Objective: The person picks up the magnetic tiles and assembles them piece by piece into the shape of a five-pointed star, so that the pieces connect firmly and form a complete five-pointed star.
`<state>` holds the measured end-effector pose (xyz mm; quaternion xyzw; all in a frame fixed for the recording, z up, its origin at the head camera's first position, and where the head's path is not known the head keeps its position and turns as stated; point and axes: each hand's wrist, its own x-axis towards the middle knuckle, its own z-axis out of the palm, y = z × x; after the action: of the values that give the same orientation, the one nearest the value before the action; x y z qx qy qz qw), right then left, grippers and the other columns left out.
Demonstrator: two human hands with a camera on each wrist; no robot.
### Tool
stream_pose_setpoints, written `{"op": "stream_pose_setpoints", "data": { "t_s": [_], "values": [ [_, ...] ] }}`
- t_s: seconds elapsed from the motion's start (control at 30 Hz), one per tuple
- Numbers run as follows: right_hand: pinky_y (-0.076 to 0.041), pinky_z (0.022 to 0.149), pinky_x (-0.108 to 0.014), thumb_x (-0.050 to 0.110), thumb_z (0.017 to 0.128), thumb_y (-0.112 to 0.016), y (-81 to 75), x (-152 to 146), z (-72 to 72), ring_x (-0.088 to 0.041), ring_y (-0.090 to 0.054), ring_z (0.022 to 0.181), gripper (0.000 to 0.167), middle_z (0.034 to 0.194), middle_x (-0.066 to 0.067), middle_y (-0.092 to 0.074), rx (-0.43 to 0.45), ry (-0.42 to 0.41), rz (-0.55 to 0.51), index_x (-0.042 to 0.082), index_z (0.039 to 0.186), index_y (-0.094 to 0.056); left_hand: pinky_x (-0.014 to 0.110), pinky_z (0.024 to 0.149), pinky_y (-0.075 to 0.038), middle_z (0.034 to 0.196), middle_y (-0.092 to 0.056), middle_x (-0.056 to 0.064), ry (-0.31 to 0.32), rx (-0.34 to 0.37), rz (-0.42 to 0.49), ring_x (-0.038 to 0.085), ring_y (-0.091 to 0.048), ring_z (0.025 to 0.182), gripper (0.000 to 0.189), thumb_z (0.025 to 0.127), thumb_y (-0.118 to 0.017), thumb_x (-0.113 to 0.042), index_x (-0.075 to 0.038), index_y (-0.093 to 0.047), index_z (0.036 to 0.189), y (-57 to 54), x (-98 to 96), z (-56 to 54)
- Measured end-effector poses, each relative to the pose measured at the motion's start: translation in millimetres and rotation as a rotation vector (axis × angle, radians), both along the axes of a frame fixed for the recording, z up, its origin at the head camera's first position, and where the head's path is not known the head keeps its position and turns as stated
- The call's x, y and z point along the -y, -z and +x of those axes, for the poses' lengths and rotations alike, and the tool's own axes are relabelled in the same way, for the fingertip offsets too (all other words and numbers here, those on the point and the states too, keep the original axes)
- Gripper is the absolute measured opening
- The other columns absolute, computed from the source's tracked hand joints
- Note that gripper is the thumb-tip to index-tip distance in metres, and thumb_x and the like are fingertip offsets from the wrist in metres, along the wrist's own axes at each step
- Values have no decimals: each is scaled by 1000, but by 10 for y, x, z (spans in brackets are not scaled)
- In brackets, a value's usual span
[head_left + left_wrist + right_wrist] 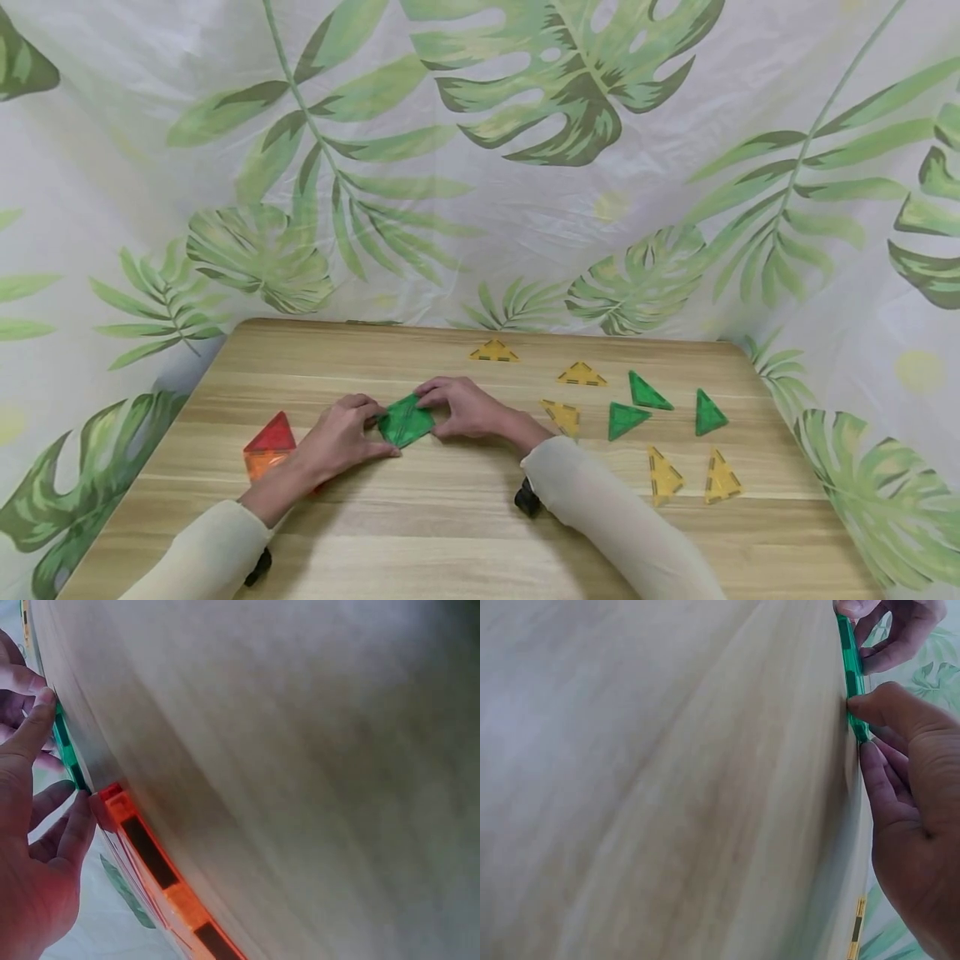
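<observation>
Two green triangular magnetic tiles (406,422) lie edge to edge in the middle of the table, forming a four-sided shape with a seam across it. My left hand (339,440) pinches their left side between thumb and fingers. From the other side, my right hand (467,408) grips the right corner, thumb at the near edge and fingers at the far one. In the right wrist view the green tiles (853,671) appear edge-on, low over the table. Beside my left forearm lie a red triangular tile (276,433) and an orange tile (262,463), the latter partly hidden by the arm.
To the right lie several loose yellow triangular tiles (582,374) and green triangular tiles (708,413). One yellow tile (562,417) sits close by my right wrist. A leaf-printed cloth (480,242) hangs behind the wooden table (465,533).
</observation>
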<state>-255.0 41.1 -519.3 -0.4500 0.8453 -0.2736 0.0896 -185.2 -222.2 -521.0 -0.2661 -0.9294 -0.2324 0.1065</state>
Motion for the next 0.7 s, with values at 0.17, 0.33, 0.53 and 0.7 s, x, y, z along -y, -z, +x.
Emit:
{"op": "stream_pose_setpoints", "data": {
  "t_s": [0.17,0.33,0.53,0.7],
  "values": [
    [-45,115,-27,10,89,-83,21,55,0,-21,-59,136,42,147,-9,-62,15,10,-25,3,130,-74,44,77,-62,105,-73,12,-36,-3,-2,27,-70,92,63,67,-101,-44,-1,-79,106,-10,20,18],
    [-45,115,-29,11,90,-84,2,44,41,-23,-59,136,42,146,-10,-63,14,23,-35,3,131,-74,45,79,-63,106,-72,13,-29,-14,-8,28,-70,93,64,67,-101,-46,1,-79,107,-6,27,14],
    [-53,107,-29,10,90,-83,-81,-171,104,-25,-66,126,41,145,-14,-62,23,41,-67,0,130,-73,51,92,-61,124,-70,16,4,11,-33,34,-68,113,65,76,-96,-45,0,-77,119,-93,-31,-87],
    [-56,105,-35,7,89,-84,-160,-494,139,-29,-66,126,40,143,-17,-63,7,54,-106,-3,126,-74,57,98,-57,138,-66,17,23,56,5,39,-64,126,67,81,-93,-43,-4,-72,131,-200,-151,-219]
  ]
}}
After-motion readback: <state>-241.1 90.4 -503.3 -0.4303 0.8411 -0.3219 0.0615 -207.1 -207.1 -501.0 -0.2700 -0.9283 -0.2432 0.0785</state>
